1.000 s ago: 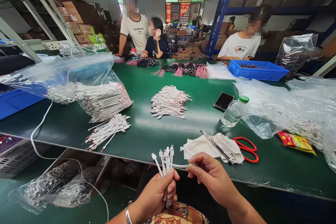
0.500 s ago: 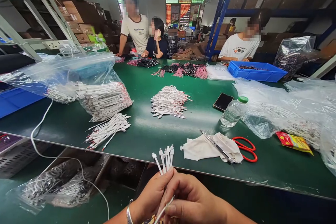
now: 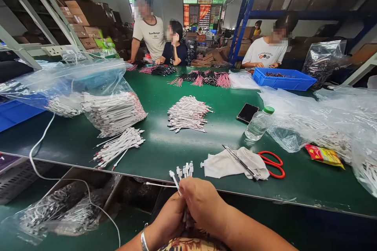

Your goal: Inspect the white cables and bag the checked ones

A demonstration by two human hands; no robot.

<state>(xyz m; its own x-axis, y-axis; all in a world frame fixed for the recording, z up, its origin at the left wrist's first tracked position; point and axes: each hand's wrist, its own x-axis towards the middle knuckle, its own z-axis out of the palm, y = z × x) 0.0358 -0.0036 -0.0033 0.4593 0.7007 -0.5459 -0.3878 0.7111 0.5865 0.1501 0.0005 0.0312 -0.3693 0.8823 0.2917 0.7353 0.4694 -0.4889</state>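
My left hand (image 3: pixel 169 215), with a silver bangle at the wrist, is closed around a small bunch of short white cables (image 3: pixel 185 171) whose connector ends point up over the table edge. My right hand (image 3: pixel 204 204) lies against it, fingers closed at the bunch. A single white cable (image 3: pixel 160 184) sticks out leftward from the right fingertips; the fingertips themselves are hidden. Beyond the hands lies a pile of similar white cables (image 3: pixel 190 113). A smaller pile (image 3: pixel 120 147) is to the left, before a clear bag of cables (image 3: pixel 114 111).
On the green table (image 3: pixel 165 153), a white cloth (image 3: pixel 215 164) carries tweezers (image 3: pixel 240 161) beside red-handled scissors (image 3: pixel 273 164). A water bottle (image 3: pixel 259 125), a phone (image 3: pixel 247 113) and plastic bags (image 3: pixel 294 106) stand right. Co-workers sit and stand behind a blue bin (image 3: pixel 282 80).
My right hand has moved up and over the bunch, turning its back to the camera. The single cable, which pointed down toward me, now sticks out to the left.
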